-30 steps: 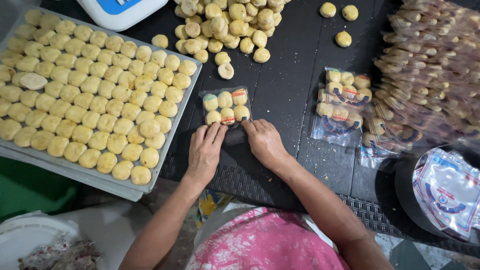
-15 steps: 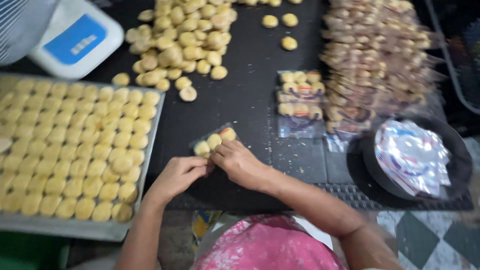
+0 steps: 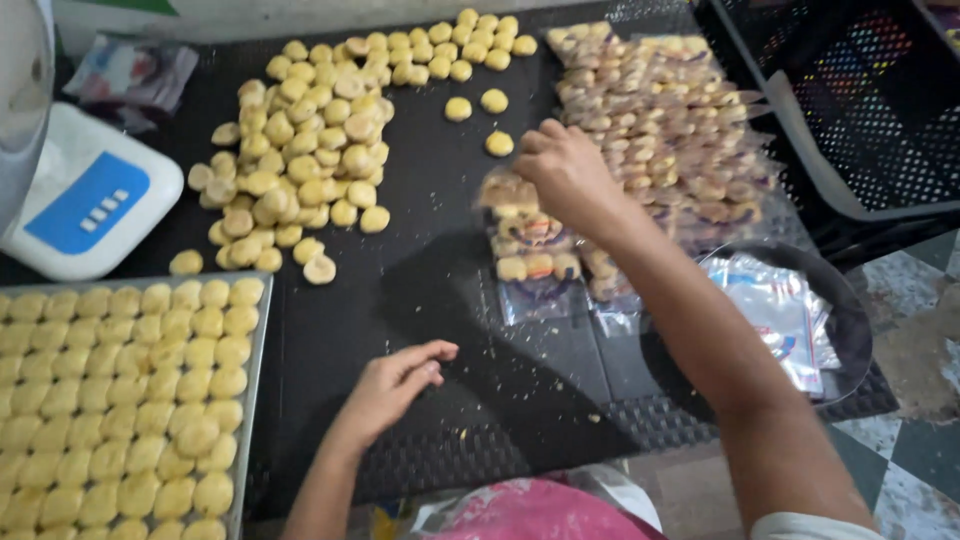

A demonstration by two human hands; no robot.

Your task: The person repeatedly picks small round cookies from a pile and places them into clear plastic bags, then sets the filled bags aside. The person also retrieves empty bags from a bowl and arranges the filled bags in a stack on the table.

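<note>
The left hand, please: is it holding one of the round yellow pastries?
No, the left hand rests empty on the black mat, no pastry in it.

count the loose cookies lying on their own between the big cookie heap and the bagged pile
3 loose cookies: one, one, and one by the right hand. More may be hidden under it.

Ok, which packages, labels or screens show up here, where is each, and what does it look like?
Filled clear bag: at the right hand, holding yellow pastries.
Filled bags: stacked just below, clear with yellow pastries.
Heap of filled bags: top right, clear, glossy.
Empty bags: in a dark round dish, lower right, clear with blue-red print.
Scale: left, white with a blue panel.
Left hand: empty on the mat.
</note>
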